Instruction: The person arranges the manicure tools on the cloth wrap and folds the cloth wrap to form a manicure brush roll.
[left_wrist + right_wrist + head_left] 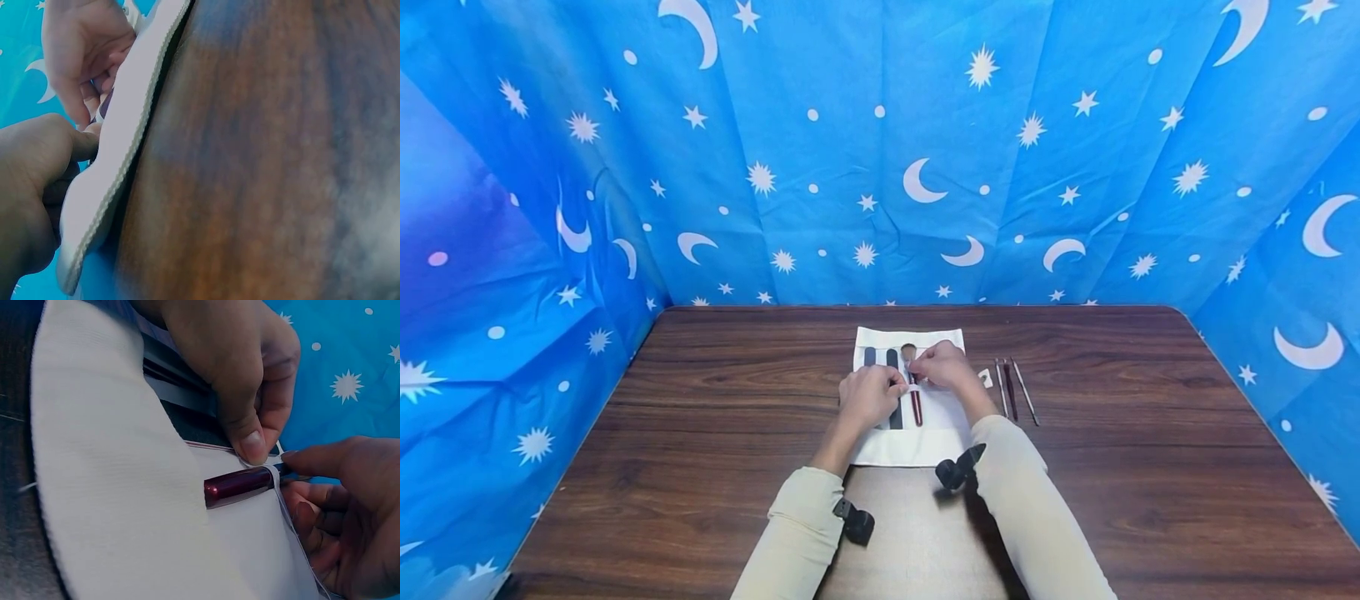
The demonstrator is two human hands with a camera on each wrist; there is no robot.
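A white fabric tool roll (880, 450) lies unrolled on the table, its near edge folded up as a pocket. A makeup brush (916, 408) with a dark red handle lies on it, passing under a white elastic band (275, 478). My right hand (943, 365) pinches the brush near its bristle end. Just left of the brush, my left hand (868, 393) pinches the band between thumb and finger. Two flat dark strips, a black one (892, 358) and a grey one (869, 357), sit in the roll, partly hidden by the left hand.
Right of the roll lie three slender tools: a light one (1001, 385), a dark red one (1011, 390) and a two-tone one (1025, 392). A small white piece (985, 378) shows by the right wrist. Blue star-and-moon cloth (850, 150) hangs behind the brown table (722, 417).
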